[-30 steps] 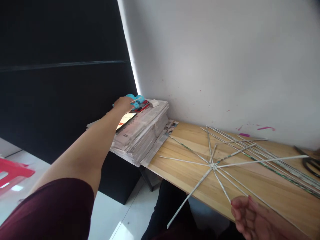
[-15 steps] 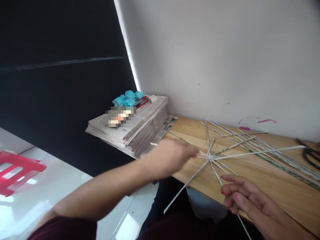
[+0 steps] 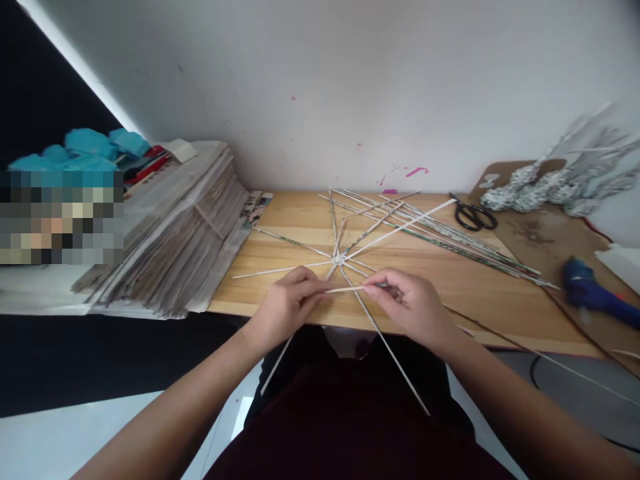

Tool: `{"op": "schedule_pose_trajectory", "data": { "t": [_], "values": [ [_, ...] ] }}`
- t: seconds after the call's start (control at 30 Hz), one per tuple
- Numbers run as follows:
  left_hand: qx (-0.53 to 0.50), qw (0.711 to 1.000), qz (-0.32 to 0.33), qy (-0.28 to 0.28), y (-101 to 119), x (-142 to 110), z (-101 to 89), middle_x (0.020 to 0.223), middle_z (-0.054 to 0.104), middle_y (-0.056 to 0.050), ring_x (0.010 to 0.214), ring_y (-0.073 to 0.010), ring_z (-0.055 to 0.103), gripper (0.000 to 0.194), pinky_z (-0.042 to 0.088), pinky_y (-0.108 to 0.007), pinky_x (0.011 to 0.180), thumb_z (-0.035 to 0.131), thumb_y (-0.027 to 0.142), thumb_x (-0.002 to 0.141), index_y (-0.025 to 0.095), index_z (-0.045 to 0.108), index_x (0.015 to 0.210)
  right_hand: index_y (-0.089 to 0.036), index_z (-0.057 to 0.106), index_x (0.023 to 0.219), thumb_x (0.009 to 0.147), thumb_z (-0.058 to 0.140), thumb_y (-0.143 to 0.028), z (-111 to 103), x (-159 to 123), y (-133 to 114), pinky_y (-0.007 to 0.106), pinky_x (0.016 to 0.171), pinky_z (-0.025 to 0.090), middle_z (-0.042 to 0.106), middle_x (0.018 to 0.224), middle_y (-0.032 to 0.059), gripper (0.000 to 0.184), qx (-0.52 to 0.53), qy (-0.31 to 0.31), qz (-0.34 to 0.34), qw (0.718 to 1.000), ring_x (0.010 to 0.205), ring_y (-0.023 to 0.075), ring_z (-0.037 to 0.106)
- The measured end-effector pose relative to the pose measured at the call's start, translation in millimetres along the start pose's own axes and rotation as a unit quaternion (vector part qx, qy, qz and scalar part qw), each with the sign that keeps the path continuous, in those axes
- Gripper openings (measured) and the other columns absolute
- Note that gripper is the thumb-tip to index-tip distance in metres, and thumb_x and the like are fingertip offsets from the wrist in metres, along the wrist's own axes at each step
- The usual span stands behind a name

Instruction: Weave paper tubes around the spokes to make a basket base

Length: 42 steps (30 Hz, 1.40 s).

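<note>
A thin pale stick (image 3: 345,289) runs level between my two hands. My left hand (image 3: 295,300) pinches its left end, and my right hand (image 3: 407,300) has its thumb and fingers closed on the other end. Just beyond them, a star of rolled newspaper tubes (image 3: 373,239) lies on the wooden table, its spokes meeting at a small woven centre (image 3: 339,260). Two spokes reach past the near edge over my lap. A long thin tube (image 3: 530,350) trails off to the right from behind my right hand; whether that hand holds it is hidden.
Left stands a tall newspaper stack (image 3: 200,227) with blue crumpled pieces (image 3: 90,148) on top. Loose paper tubes (image 3: 460,247) lie behind the star on the wooden table (image 3: 280,217). Black-handled scissors (image 3: 474,215), paper-wrapped bundles (image 3: 530,187) and a blue glue gun (image 3: 583,283) are at right.
The view has swung right. My left hand has come back from the newspaper stack side with the stick, and my right hand has closed from loosely open onto the stick's other end.
</note>
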State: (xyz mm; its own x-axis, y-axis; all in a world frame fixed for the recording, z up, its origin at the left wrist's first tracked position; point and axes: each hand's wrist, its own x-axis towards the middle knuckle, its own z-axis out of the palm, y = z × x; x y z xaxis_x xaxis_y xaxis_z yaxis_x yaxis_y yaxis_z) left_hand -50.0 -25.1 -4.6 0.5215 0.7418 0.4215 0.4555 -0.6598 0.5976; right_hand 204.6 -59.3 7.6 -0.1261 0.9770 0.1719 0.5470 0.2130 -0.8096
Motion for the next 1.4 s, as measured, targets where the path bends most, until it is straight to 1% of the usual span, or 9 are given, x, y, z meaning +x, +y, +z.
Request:
{"op": "schedule_pose_trajectory", "data": {
  "t": [0.07,0.13,0.17,0.23,0.33,0.53,0.73,1.03,1.4],
  "values": [
    [0.022,0.999,0.002,0.026,-7,1,-0.2,0.093,0.063,-0.005,0.086,-0.0130,0.063,0.026,0.052,-0.025,0.079,0.058,0.019,0.098,0.022,0.073,0.118,-0.023,0.071,0.108,0.091,0.064,-0.038,-2,15,1,0.029,0.063,0.052,0.076,0.096,0.0040,0.023,-0.009,0.011,-0.028,0.999,0.074,0.0170,0.069],
    [0.055,0.998,-0.009,0.043,-15,4,0.2,0.090,0.062,-0.004,0.081,-0.0126,0.062,0.027,0.052,-0.025,0.077,0.057,0.018,0.098,0.020,0.073,0.119,-0.024,0.066,0.121,0.091,0.065,-0.035,-4,29,2,0.030,0.066,0.054,0.074,0.114,0.0073,0.032,-0.034,0.028,-0.064,0.997,0.087,0.0194,0.070],
    [0.075,0.996,-0.018,0.050,-19,6,0.6,0.088,0.062,-0.004,0.079,-0.0126,0.062,0.027,0.051,-0.025,0.076,0.056,0.018,0.098,0.019,0.073,0.119,-0.024,0.064,0.124,0.091,0.064,-0.033,-4,34,4,0.031,0.068,0.055,0.072,0.119,0.0083,0.033,-0.054,0.038,-0.081,0.995,0.092,0.0203,0.070],
    [0.114,0.991,-0.038,0.058,-27,10,2.1,0.086,0.062,-0.004,0.076,-0.0130,0.061,0.028,0.051,-0.025,0.074,0.054,0.019,0.098,0.018,0.073,0.119,-0.023,0.066,0.118,0.093,0.061,-0.029,-5,41,8,0.034,0.074,0.056,0.072,0.116,0.0081,0.026,-0.098,0.053,-0.110,0.988,0.094,0.0210,0.069],
    [0.148,0.986,-0.050,0.058,-36,14,5.5,0.087,0.063,-0.005,0.076,-0.0141,0.062,0.030,0.051,-0.026,0.073,0.052,0.020,0.098,0.018,0.073,0.120,-0.023,0.069,0.106,0.095,0.059,-0.023,-4,45,14,0.037,0.082,0.055,0.073,0.106,0.0062,0.015,-0.137,0.050,-0.131,0.981,0.097,0.0213,0.068],
    [0.167,0.983,-0.056,0.054,-37,18,11.4,0.086,0.062,-0.004,0.075,-0.0148,0.061,0.031,0.051,-0.027,0.074,0.051,0.020,0.098,0.019,0.073,0.120,-0.020,0.070,0.110,0.096,0.057,-0.019,0,49,21,0.040,0.092,0.051,0.073,0.106,0.0080,0.019,-0.188,0.044,-0.170,0.966,0.102,0.0226,0.065],
    [0.162,0.982,-0.066,0.066,-37,23,14.8,0.086,0.063,-0.004,0.077,-0.0150,0.061,0.031,0.052,-0.027,0.076,0.053,0.016,0.096,0.021,0.073,0.119,-0.020,0.072,0.094,0.095,0.056,-0.018,6,52,25,0.038,0.085,0.049,0.073,0.092,0.0068,0.016,-0.229,0.021,-0.186,0.955,0.091,0.0230,0.062],
    [0.157,0.986,-0.017,0.060,-37,31,26.1,0.089,0.063,-0.006,0.083,-0.0168,0.060,0.037,0.051,-0.029,0.080,0.049,0.011,0.094,0.020,0.071,0.123,-0.018,0.071,0.094,0.097,0.054,-0.018,11,53,25,0.037,0.081,0.047,0.072,0.093,0.0084,0.017,-0.244,0.006,-0.199,0.949,0.088,0.0229,0.060],
    [0.163,0.984,-0.032,0.059,-41,28,30.6,0.087,0.063,-0.006,0.080,-0.0162,0.059,0.035,0.051,-0.028,0.078,0.050,0.012,0.095,0.021,0.074,0.119,-0.018,0.071,0.093,0.097,0.053,-0.018,16,53,32,0.037,0.084,0.046,0.071,0.092,0.0077,0.018,-0.261,0.013,-0.205,0.943,0.089,0.0228,0.057]
  ]
}}
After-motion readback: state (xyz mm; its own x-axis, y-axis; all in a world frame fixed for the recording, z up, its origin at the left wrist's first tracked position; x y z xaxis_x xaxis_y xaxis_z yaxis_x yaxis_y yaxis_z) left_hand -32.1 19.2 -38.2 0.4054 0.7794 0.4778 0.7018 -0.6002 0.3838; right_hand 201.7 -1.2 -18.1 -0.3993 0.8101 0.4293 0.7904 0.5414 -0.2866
